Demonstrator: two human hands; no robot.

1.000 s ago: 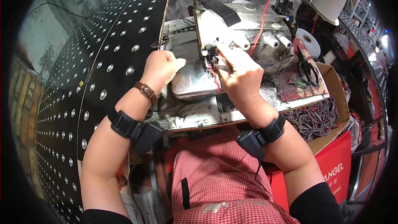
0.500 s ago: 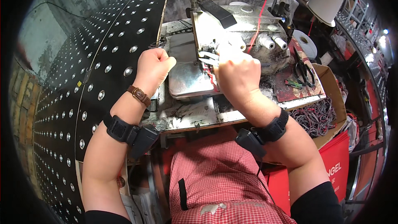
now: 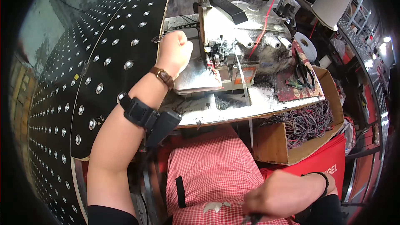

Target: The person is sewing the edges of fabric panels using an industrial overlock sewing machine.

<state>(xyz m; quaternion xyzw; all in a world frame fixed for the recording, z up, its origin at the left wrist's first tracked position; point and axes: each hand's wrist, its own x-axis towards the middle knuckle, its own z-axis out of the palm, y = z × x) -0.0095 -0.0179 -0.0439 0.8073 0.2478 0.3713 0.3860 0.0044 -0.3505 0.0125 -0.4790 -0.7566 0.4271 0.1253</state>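
Observation:
My left hand (image 3: 174, 52) is closed in a fist above the metal plate (image 3: 196, 77) left of the sewing machine (image 3: 266, 56); nothing shows between its fingers. Low at the right, over the checked red apron (image 3: 212, 162), my right hand (image 3: 279, 196) is slightly blurred, its fingers curled. Something small and dark (image 3: 252, 218) shows at its fingertips, too unclear to name. From the lit needle area of the machine a narrow white strip (image 3: 243, 79) runs down and hangs past the table's front edge. A red thread (image 3: 266, 18) slants down to the machine.
Dark-handled pliers (image 3: 306, 75) and small green snips (image 3: 294, 84) lie on a red board (image 3: 285, 93) at the right. Below stands a cardboard box (image 3: 273, 141) of tangled cord. Thread cones (image 3: 331, 4) stand behind; a black studded panel (image 3: 108, 75) flanks the left.
My right hand has left the machine's needle area and dropped to my lap, uncovering the white strip. My left fist has moved slightly right and farther away over the plate.

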